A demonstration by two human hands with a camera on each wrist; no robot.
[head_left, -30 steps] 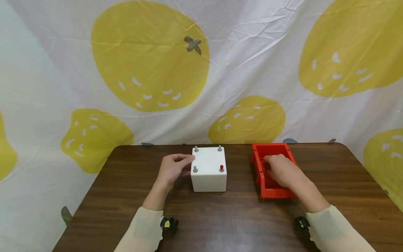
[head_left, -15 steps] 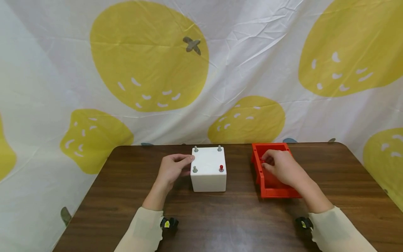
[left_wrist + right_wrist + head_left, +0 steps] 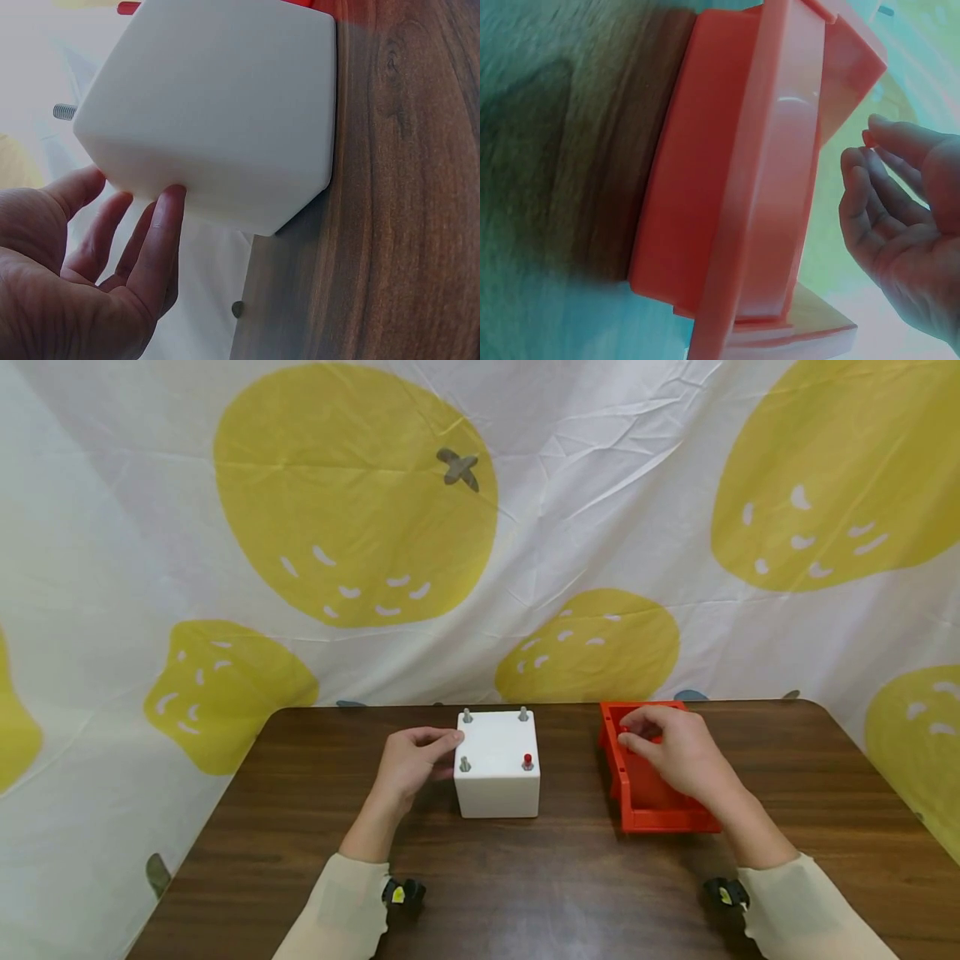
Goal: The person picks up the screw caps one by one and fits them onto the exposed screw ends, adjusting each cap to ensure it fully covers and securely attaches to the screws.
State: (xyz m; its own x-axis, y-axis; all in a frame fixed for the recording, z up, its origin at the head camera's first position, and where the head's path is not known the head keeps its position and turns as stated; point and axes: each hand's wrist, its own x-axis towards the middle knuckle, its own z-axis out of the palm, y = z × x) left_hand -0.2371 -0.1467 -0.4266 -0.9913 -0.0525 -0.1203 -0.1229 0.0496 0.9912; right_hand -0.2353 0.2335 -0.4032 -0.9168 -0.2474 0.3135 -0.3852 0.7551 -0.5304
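A white block (image 3: pixel 497 795) stands on the table with an upright metal bolt (image 3: pixel 465 764) near each top corner. The bolt at the near right wears a small red cap (image 3: pixel 528 758). My left hand (image 3: pixel 405 764) touches the block's left side, its fingertips (image 3: pixel 171 196) resting against the white face and the thumb near the top edge. Over the red bin (image 3: pixel 670 819), my right hand (image 3: pixel 678 752) pinches another small red cap (image 3: pixel 868 139) between thumb and finger. Most of that cap is hidden by the fingertips.
The dark wooden table (image 3: pixel 555 885) bears the block in the middle and the bin to its right. Behind the far edge hangs a white cloth (image 3: pixel 570 510) with yellow fruit prints. Whatever lies deep in the bin is partly covered by the right hand.
My right hand has risen from inside the bin, and a red cap now shows between its fingertips. The left hand and the block have stayed put.
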